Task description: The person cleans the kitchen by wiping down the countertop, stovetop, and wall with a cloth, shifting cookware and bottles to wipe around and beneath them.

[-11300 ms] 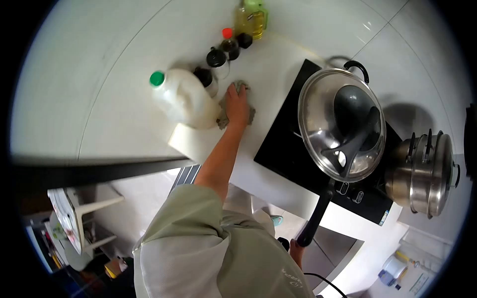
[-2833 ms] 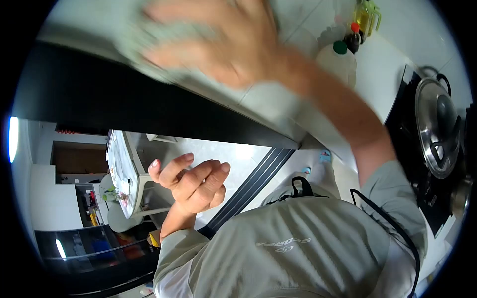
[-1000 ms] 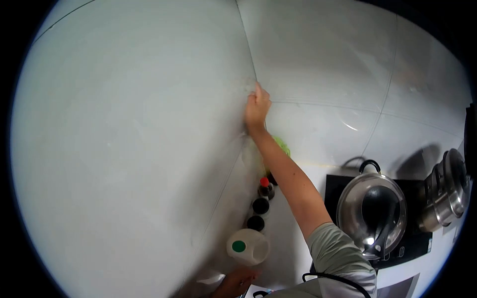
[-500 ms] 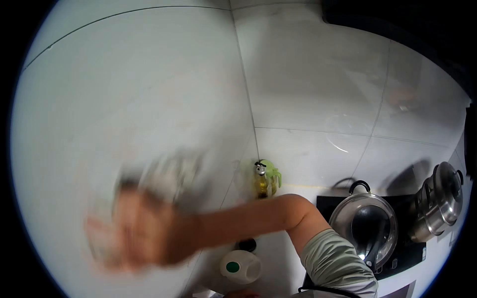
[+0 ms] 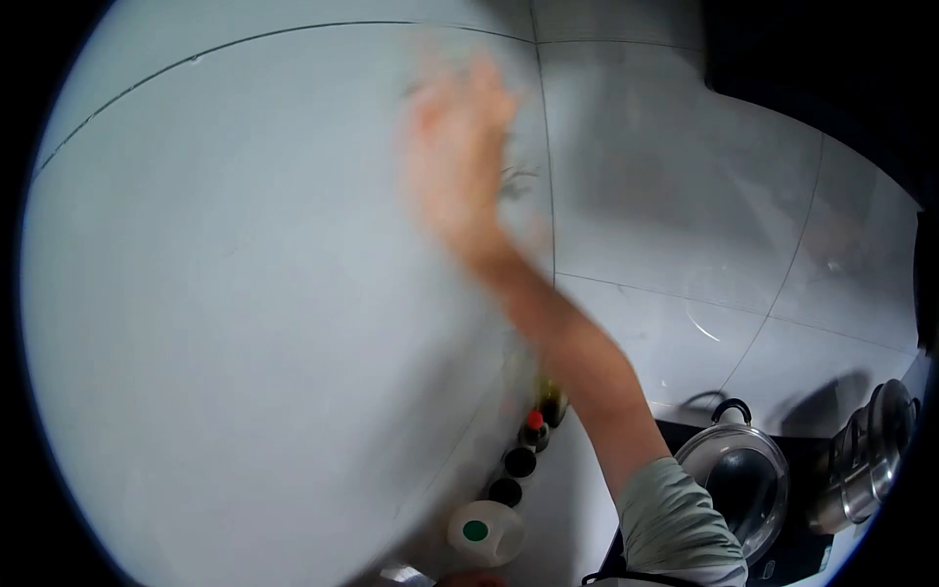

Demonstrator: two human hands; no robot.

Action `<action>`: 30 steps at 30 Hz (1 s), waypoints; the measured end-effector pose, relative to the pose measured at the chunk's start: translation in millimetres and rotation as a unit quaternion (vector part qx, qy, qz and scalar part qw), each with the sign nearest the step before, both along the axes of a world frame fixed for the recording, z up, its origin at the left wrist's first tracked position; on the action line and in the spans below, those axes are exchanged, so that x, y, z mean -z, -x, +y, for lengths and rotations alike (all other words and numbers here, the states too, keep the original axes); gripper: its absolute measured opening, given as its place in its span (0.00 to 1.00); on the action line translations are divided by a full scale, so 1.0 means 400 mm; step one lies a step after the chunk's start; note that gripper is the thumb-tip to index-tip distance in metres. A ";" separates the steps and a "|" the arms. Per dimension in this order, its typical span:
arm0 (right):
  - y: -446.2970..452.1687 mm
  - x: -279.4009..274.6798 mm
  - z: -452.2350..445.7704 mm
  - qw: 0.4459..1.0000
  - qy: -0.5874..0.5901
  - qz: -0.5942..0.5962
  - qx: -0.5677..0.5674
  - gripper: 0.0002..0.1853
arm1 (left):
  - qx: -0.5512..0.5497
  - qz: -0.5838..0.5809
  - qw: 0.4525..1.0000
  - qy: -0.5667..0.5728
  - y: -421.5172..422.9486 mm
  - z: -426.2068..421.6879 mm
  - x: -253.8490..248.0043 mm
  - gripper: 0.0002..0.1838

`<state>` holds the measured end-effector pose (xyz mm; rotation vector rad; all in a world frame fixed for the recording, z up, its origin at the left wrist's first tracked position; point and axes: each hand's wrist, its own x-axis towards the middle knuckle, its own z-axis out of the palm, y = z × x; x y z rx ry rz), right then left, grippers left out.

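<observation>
The right hand [image 5: 460, 147] is being held over or against the pale wall [image 5: 264, 293]; its grip cannot be told through blur. The green-capped jug [image 5: 501, 534] is being shown beside the left hand [image 5: 471, 579], its grip being hidden.

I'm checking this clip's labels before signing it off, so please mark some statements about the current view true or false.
1. The right hand is raised in front of the tiled wall. True.
2. Two black-lidded jars stand between the white jug and the red-capped bottle. True.
3. The jug's cap is red. False: it is green.
4. The stacked steel pot is left of the lidded pan in the picture. False: it is to the right.
5. The raised hand's fingers show sharply. False: they are blurred.
</observation>
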<state>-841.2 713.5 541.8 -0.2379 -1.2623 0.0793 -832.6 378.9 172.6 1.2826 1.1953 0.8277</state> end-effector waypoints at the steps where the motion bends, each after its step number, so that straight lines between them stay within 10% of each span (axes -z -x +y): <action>1: 0.043 0.039 -0.084 0.992 -0.059 0.006 -0.108 0.16 | -0.012 0.002 1.000 0.024 -0.009 0.004 -0.017 0.13; 3: 0.024 0.075 -0.196 0.968 -0.232 -0.072 0.067 0.16 | -0.009 0.005 0.999 0.053 -0.013 0.013 -0.014 0.11; 7: -0.015 0.053 -0.106 0.936 -0.335 -0.098 -0.048 0.25 | 0.008 -0.110 0.988 0.106 0.007 0.004 0.013 0.15; 12: -0.160 0.020 0.401 0.947 -0.165 -0.118 0.250 0.27 | -0.006 -0.221 0.952 0.211 -0.003 0.052 -0.172 0.19; 15: -0.357 -0.026 0.537 0.821 -0.194 -0.243 0.478 0.23 | -0.014 -0.273 0.947 0.170 -0.011 0.089 -0.242 0.16; 20: -0.346 -0.013 0.479 0.777 -0.066 -0.377 0.499 0.19 | 0.134 -0.224 0.964 0.055 -0.041 0.247 -0.320 0.23; 21: -0.301 0.082 0.474 0.744 -0.003 -0.437 0.505 0.22 | 0.080 -0.211 0.974 -0.031 -0.071 0.299 -0.361 0.14; 22: -0.310 0.209 0.492 0.835 -0.136 -0.331 0.418 0.24 | 0.026 -0.193 0.974 -0.117 -0.114 0.355 -0.410 0.09; 25: -0.422 0.352 0.500 0.775 -0.212 -0.514 0.301 0.25 | -0.145 -0.204 0.936 -0.247 -0.203 0.550 -0.473 0.07; 28: -0.518 0.253 0.444 0.691 -0.194 -0.539 0.440 0.25 | -0.223 -0.298 0.867 -0.332 -0.263 0.759 -0.567 0.13; 30: -0.601 0.121 0.420 0.744 -0.069 -0.463 0.478 0.24 | -0.248 -0.250 0.882 -0.314 -0.259 0.850 -0.606 0.16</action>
